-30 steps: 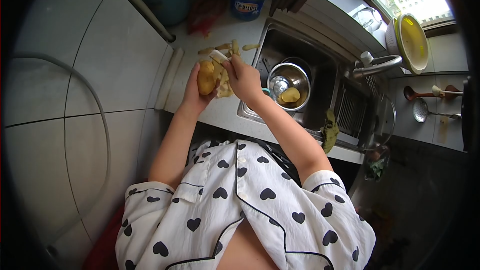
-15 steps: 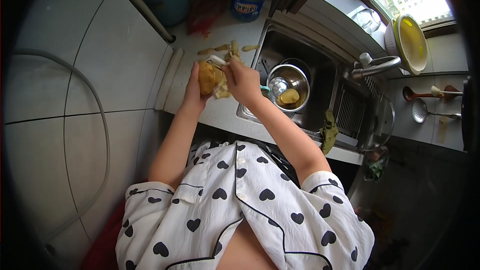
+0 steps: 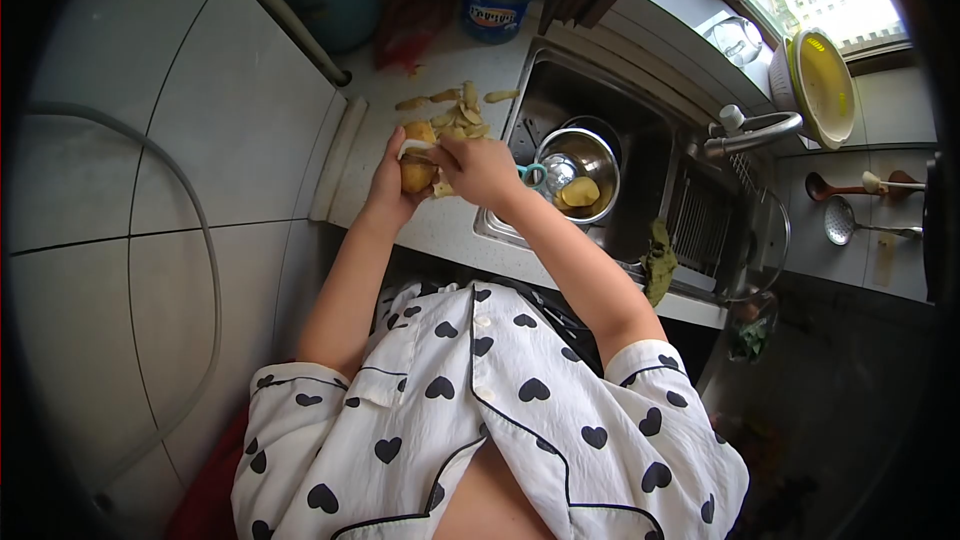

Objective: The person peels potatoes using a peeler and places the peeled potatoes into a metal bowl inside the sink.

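My left hand (image 3: 388, 183) is closed around a potato (image 3: 415, 176), holding it over the counter at the sink's left. My right hand (image 3: 480, 172) grips a white-headed peeler (image 3: 416, 146), whose head lies across the potato's upper part. The peeler's handle is mostly hidden in my fingers. Potato peelings (image 3: 466, 118) lie in a loose pile on the counter just beyond my hands. In the sink, a shiny metal bowl (image 3: 606, 162) holds yellow peeled potato (image 3: 578, 192). A teal loop (image 3: 535, 174) shows beside my right wrist.
The steel sink (image 3: 640, 130) lies to the right, with a faucet (image 3: 750, 135) over it. A green cloth (image 3: 657, 265) hangs at its front edge. A blue detergent bottle (image 3: 497, 0) and a red plastic bag (image 3: 412, 25) stand at the back. A tiled wall (image 3: 230, 160) bounds the left.
My right hand has moved down and toward me, bringing the peeler from the potato's upper right side across its face. My left hand stays nearly in place.
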The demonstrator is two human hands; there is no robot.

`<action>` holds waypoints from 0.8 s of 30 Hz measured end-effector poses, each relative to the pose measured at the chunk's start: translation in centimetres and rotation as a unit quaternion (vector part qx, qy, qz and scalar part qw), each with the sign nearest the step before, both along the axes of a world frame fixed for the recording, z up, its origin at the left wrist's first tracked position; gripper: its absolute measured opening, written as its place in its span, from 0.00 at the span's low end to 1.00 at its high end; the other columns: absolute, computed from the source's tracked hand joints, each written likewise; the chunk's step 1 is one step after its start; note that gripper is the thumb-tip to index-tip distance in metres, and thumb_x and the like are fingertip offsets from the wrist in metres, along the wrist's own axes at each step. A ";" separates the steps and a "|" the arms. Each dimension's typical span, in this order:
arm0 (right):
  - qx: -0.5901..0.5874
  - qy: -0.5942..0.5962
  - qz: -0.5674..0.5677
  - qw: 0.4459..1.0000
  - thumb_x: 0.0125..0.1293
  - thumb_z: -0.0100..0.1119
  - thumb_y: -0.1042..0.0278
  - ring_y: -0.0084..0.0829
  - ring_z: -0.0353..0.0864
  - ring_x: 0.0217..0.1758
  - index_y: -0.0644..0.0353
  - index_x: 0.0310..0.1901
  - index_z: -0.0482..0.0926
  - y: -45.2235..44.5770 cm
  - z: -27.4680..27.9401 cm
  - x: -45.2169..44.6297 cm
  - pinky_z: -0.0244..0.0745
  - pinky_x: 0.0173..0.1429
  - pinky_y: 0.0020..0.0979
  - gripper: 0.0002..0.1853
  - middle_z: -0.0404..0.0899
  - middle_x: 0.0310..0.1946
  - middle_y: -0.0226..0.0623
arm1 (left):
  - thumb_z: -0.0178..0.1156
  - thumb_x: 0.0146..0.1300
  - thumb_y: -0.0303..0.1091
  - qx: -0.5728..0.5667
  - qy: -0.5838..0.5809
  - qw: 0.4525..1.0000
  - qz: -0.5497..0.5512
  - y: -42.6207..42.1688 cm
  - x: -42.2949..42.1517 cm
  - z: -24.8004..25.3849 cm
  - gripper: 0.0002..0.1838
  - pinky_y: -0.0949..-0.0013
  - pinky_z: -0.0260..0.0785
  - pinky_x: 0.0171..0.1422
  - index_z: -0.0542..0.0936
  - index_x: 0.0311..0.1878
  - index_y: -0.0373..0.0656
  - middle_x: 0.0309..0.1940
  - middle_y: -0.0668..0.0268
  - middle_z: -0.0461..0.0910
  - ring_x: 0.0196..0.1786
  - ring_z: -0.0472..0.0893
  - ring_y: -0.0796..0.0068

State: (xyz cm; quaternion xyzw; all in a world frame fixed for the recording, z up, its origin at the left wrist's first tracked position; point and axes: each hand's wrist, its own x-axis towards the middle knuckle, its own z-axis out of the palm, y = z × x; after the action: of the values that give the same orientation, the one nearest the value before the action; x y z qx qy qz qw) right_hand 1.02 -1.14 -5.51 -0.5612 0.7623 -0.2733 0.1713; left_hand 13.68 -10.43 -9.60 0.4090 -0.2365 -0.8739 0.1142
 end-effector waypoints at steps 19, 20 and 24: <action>0.026 -0.016 0.029 0.999 0.64 0.50 0.51 0.46 0.79 0.30 0.55 0.31 0.78 -0.7 0.0 -0.2 0.70 0.34 0.44 0.16 0.79 0.23 0.41 | 0.50 0.62 0.61 0.039 0.056 0.997 0.032 0.5 0.5 0.0 0.22 0.79 0.66 0.26 0.75 0.44 0.52 0.30 0.73 0.77 0.28 0.76 0.77; 0.030 -0.016 0.027 0.999 0.65 0.49 0.50 0.47 0.79 0.30 0.55 0.31 0.78 -0.8 0.0 -0.3 0.71 0.34 0.44 0.16 0.79 0.23 0.41 | 0.51 0.62 0.61 0.042 0.061 0.997 0.030 0.4 0.6 -0.3 0.22 0.79 0.67 0.26 0.75 0.44 0.52 0.30 0.72 0.77 0.28 0.76 0.76; 0.029 0.005 -0.038 0.999 0.65 0.48 0.49 0.47 0.80 0.33 0.54 0.33 0.79 -2.2 -1.7 -2.0 0.72 0.36 0.44 0.17 0.81 0.26 0.41 | 0.52 0.61 0.61 0.087 0.054 0.994 0.036 1.3 0.8 0.2 0.25 0.76 0.66 0.23 0.73 0.45 0.48 0.31 0.66 0.75 0.26 0.76 0.72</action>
State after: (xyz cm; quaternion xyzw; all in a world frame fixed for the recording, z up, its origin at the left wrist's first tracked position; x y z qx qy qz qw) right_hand -0.97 -3.30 -7.24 -0.5277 0.7917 -0.2544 0.1730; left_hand 14.47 -9.15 -9.35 0.3780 -0.1380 -0.9073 0.1220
